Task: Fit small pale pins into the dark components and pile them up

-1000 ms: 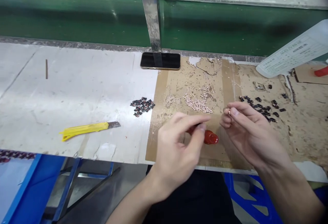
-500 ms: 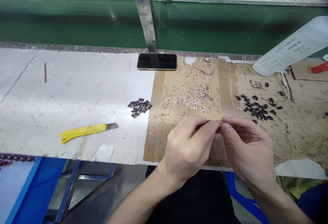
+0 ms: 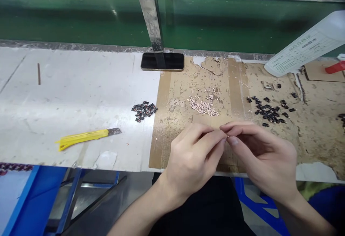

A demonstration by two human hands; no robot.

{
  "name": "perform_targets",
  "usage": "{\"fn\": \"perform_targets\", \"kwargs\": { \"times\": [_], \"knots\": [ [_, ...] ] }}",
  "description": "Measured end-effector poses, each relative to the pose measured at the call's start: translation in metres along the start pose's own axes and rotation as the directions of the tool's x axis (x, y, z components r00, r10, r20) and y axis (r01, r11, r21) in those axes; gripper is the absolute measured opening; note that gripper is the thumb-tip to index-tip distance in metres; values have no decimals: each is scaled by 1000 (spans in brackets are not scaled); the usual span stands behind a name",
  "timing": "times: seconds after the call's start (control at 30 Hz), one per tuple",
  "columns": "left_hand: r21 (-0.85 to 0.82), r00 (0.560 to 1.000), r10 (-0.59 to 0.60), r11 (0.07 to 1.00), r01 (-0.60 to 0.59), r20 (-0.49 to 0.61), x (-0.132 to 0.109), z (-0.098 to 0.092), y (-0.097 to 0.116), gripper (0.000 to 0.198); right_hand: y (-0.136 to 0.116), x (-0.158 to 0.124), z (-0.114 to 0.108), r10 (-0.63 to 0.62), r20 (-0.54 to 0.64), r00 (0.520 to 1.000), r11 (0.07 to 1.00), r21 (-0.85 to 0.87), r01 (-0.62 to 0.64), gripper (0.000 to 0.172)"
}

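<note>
Head view: phone (image 3: 174, 62), knife (image 3: 86, 138), bottle (image 3: 304, 47) apart from hands (image 3: 195, 157) (image 3: 272, 160).

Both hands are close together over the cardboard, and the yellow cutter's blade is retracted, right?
Not the blade: it sticks out of the yellow cutter in the head view. The left hand and right hand are close together over the cardboard.

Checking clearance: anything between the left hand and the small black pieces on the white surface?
Nothing visible stands in the way: from the left hand to the black pieces, only flat cardboard and white surface lie between. The yellow cutter is farther left, off that line.
</note>
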State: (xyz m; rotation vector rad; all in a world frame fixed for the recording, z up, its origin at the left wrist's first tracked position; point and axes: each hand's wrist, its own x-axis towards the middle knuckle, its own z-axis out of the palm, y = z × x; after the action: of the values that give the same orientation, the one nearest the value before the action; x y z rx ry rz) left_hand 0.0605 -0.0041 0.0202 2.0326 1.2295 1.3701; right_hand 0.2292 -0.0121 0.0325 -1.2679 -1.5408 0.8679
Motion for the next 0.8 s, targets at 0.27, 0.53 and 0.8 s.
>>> {"fn": "perform_targets", "kwargs": {
  "times": [0.27, 0.53, 0.8],
  "knots": [
    [-270, 937, -331, 898, 348, 107, -14, -18, -5, 25, 24, -25, -27, -29, 24, 999, 957, -290, 35, 16],
    [-366, 762, -630, 681, 635, 149, -33, -17, -17, 21, 32, -31, -20, -133, 145, 980, 826, -531, 191, 16],
    [-411, 743, -652, 642, 648, 152, -31, -16, -13, 20, 33, -28, -16, -198, 206, 958, 789, -546, 280, 22]
  ]
}}
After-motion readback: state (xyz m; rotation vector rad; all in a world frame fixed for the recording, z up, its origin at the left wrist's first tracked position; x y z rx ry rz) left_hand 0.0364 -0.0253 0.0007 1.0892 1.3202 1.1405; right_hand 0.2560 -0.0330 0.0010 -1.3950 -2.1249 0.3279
